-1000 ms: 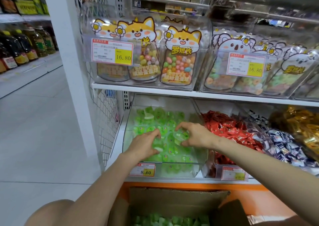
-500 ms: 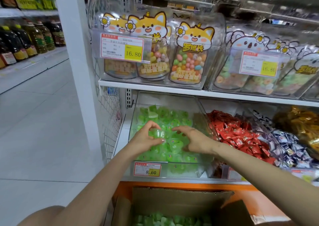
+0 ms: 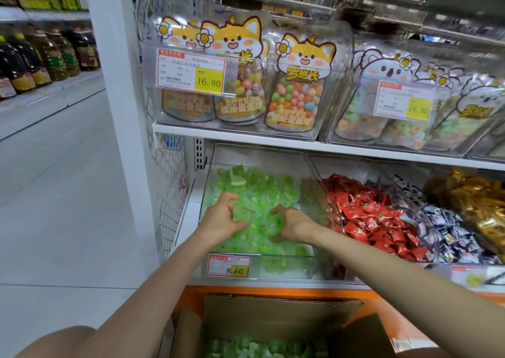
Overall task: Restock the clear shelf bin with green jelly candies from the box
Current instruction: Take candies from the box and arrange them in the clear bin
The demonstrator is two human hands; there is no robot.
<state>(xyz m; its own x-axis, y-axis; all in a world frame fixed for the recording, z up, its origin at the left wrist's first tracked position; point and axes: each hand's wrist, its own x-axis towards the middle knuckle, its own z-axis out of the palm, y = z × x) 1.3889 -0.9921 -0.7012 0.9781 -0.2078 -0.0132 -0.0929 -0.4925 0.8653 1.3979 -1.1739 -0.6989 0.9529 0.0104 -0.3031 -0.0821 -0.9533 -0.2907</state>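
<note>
Inside the clear bin (image 3: 314,171), left hand (image 3: 221,218) and right hand (image 3: 295,223) each clutch green jelly candies (image 3: 259,185).

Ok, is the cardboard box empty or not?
Not empty: green jelly candies lie inside the open cardboard box below the clear shelf bin. How many cannot be told; the frame cuts it off.

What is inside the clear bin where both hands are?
The clear bin holds green jelly candies, heaped toward the back. The left hand and right hand each grip some of them. The candies under the hands and the bin's floor are covered.
</note>
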